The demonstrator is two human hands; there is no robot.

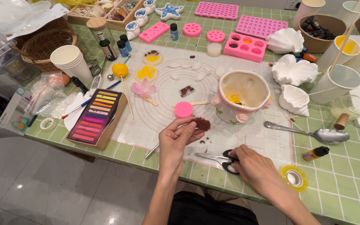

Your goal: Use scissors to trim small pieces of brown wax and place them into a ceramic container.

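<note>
Head view of a craft bench [346, 187] with a green tiled top. The left hand [176, 139] is raised just above the front of the white work mat [246, 139], forearm reaching up from the lower edge of the view, thumb and fingertips pinched on a small dark brown piece [202, 124] with a ragged outline and matte surface. The right hand [251, 164] lies low on the bench near its front edge, fingers closed over the black handles of the scissors [217, 158], whose closed blades point left across the mat. Brown crumbs dot the mat below the piece. A pink round mould [183, 109] stands just behind the left hand; a white flowered pot [242, 96] lies further right. Open mat remains between the hands and the pot.
</note>
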